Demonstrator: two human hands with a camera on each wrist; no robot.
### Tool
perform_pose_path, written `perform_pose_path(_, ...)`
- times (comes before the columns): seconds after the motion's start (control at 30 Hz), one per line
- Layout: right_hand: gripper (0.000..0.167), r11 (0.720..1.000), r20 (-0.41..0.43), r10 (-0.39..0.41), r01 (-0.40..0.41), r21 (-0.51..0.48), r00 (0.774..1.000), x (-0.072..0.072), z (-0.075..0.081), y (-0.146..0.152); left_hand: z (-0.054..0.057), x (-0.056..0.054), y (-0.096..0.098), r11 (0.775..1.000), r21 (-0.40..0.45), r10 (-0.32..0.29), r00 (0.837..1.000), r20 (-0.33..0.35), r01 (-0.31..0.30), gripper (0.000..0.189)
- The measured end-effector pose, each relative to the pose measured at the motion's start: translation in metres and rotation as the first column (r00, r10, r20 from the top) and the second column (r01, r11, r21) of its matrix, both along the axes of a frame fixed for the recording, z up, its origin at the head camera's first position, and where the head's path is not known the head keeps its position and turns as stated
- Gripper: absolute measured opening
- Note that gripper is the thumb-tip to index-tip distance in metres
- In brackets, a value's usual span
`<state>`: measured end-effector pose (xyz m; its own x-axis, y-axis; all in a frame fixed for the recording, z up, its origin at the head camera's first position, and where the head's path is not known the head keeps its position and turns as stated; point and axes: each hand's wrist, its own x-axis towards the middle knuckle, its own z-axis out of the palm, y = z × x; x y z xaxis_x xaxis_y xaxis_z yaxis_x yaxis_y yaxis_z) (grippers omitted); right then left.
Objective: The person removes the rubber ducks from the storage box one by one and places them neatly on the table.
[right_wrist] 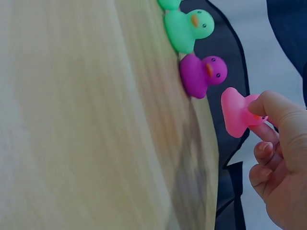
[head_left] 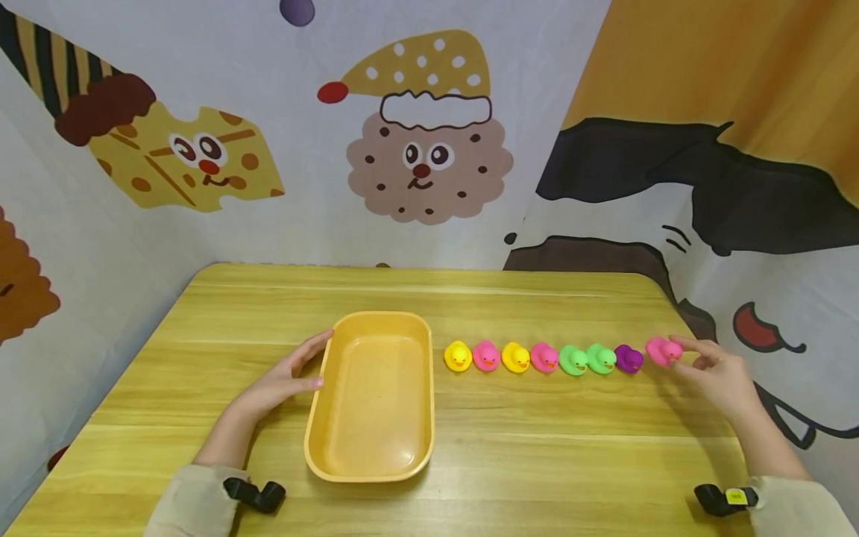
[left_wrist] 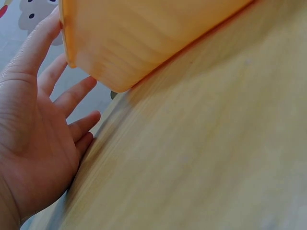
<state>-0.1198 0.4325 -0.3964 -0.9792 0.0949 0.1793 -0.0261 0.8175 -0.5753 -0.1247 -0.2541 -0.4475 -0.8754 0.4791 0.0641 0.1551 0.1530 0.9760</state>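
Observation:
My right hand (head_left: pixel 721 379) pinches a pink rubber duck (head_left: pixel 661 351) between thumb and fingers at the right end of a row. In the right wrist view that duck (right_wrist: pixel 233 112) is held above the tabletop, apart from the purple duck (right_wrist: pixel 195 75). Leftward from the purple one run two green ducks (head_left: pixel 573 360), a pink duck (head_left: pixel 544 358), a yellow duck (head_left: pixel 516 358), another pink duck (head_left: pixel 486 356) and another yellow duck (head_left: pixel 458 356). My left hand (head_left: pixel 282 379) touches the left side of a yellow-orange plastic tray (head_left: pixel 376 403), its fingers loosely extended.
The wood-grain table (head_left: pixel 537 462) carries the tray left of the duck row. Its right edge lies near my right hand. A curtain with cartoon figures (head_left: pixel 429 171) hangs behind and at both sides. Each sleeve cuff bears a black wrist device (head_left: pixel 255 495).

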Motion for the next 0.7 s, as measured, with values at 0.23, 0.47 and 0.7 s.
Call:
perform_pose_path(0.23, 0.050, 1.000, 0.020, 0.008, -0.009, 0.019, 1.000, -0.003, -0.008, 0.005, 0.002, 0.001, 0.001, 1.000, 0.011, 0.000, 1.000, 0.006, 0.000, 0.074)
perform_pose_path(0.47, 0.047, 0.999, 0.048, 0.002, -0.004, 0.049, 0.999, -0.008, -0.017, 0.005, 0.001, 0.000, 0.001, 1.000, 0.004, 0.000, 1.000, 0.003, 0.000, 0.075)
perform_pose_path(0.7, 0.047, 0.998, 0.056, 0.007, -0.010, 0.057, 0.998, -0.009, -0.021, 0.005, 0.000, 0.000, 0.000, 1.000, -0.008, -0.007, 1.000, -0.019, 0.007, 0.075)
